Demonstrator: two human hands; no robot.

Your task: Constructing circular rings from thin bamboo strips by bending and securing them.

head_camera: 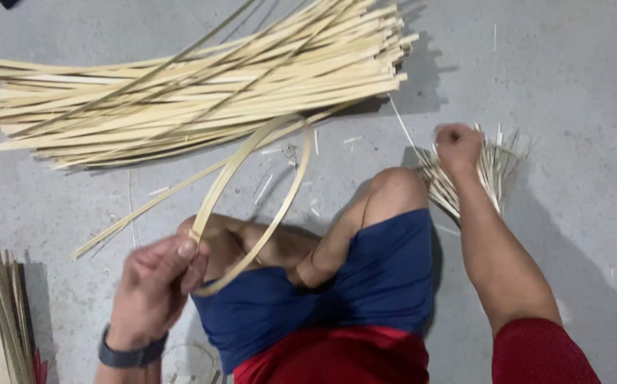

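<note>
left hand (156,284): raised in front of the body, fingers curled shut in a pinch, thumb on top, dark band on the wrist | right hand (458,146): arm stretched forward and down past the bent knee, fist closed, knuckles up | legs: folded, knees bent, seated on the floor

The left hand (156,284) pinches a bamboo strip bent into a hoop (251,206) near the person's crossed legs in blue shorts (379,277). The right hand (458,146), closed, reaches right into a small pile of thin slivers (490,174) on the grey floor (578,85). A large bundle of long strips (195,85) lies far left.
</note>
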